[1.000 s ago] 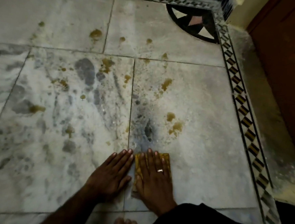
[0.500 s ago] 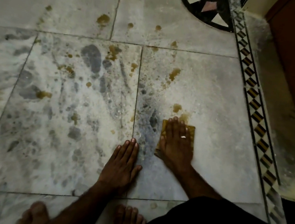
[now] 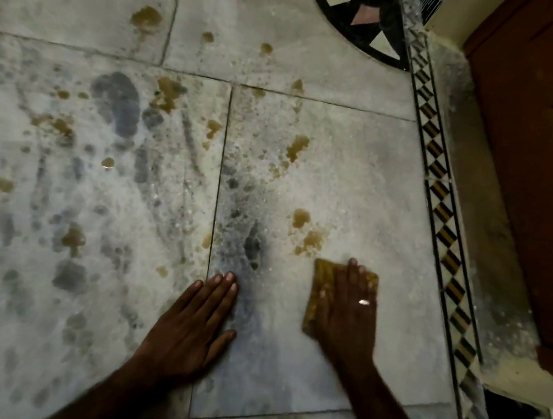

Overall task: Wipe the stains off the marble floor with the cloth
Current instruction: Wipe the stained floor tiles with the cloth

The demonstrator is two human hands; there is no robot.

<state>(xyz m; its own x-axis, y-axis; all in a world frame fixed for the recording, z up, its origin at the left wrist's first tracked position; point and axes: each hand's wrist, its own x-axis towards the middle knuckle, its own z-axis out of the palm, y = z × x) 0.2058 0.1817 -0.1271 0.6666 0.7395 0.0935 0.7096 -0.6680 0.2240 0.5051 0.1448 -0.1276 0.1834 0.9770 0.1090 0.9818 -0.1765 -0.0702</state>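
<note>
Left hand [image 3: 193, 322] flat and open on the marble floor [image 3: 353, 189], across a tile seam; just right, brown stains [image 3: 309, 238]; below them, yellow cloth [image 3: 324, 279] pinned under right hand [image 3: 348, 311], fingers spread, pressing rather than gripping; patterned border [image 3: 443, 219] farther right.

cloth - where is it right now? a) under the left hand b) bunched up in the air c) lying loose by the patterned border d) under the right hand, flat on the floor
d: the yellow cloth lies flat on the marble floor with the right hand spread on top of it, while the left hand rests bare on the floor beside it.
</note>
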